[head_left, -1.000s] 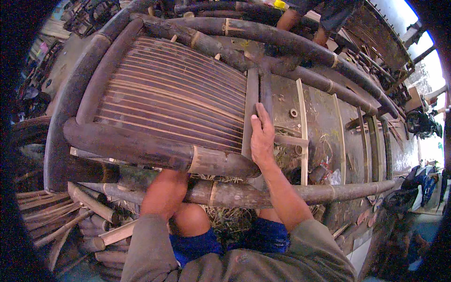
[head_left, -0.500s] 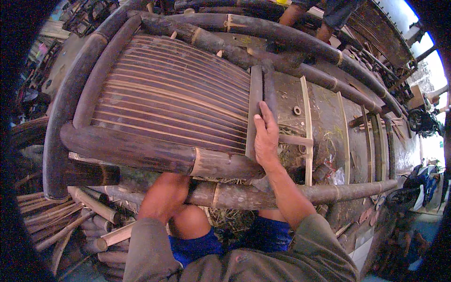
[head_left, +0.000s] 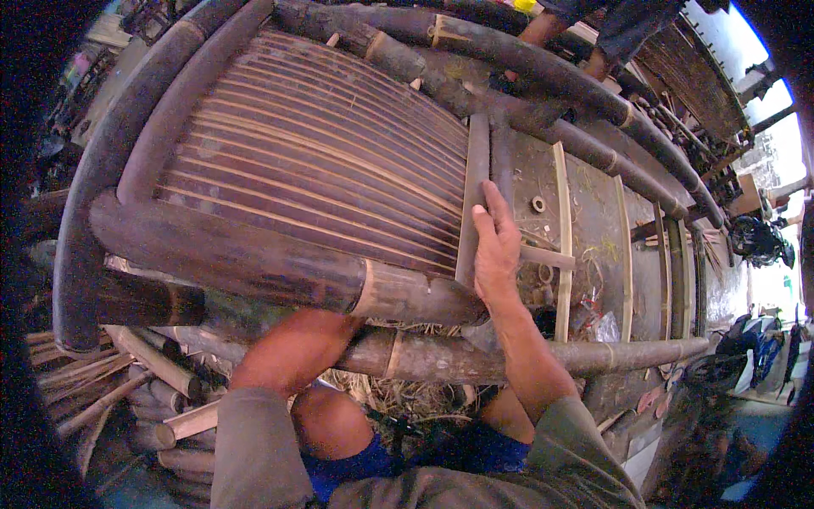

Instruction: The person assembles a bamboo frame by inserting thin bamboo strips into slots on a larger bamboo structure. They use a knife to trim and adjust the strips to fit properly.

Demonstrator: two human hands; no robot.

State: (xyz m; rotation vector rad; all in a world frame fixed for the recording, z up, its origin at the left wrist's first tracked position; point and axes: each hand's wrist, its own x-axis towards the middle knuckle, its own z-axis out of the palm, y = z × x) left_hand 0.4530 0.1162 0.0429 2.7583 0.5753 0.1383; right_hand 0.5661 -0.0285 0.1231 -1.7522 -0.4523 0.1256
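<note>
Our right fingers (head_left: 492,216) lie pressed together and flat, pointing toward 12 o'clock, resting on the flat bamboo strip (head_left: 471,199) that borders the slatted seat panel (head_left: 314,161) at its 3 o'clock edge. The right hand (head_left: 498,254) is palm-down, wrist straight, the forearm running back to 5 o'clock into a grey-green sleeve. Our left hand is hidden: the left forearm (head_left: 292,352) goes up under the thick front pole (head_left: 254,267) at 7 o'clock of the right hand, so we cannot tell how its fingers sit. A lower pole (head_left: 509,356) crosses between us and the frame, over our knees in blue shorts. The panel is thin dark slats, ridged and close-set; the poles are round, dark, jointed bamboo. At 2 o'clock pale upright strips (head_left: 561,237) stand apart, with another person's legs (head_left: 610,38) beyond at 1 o'clock.
</note>
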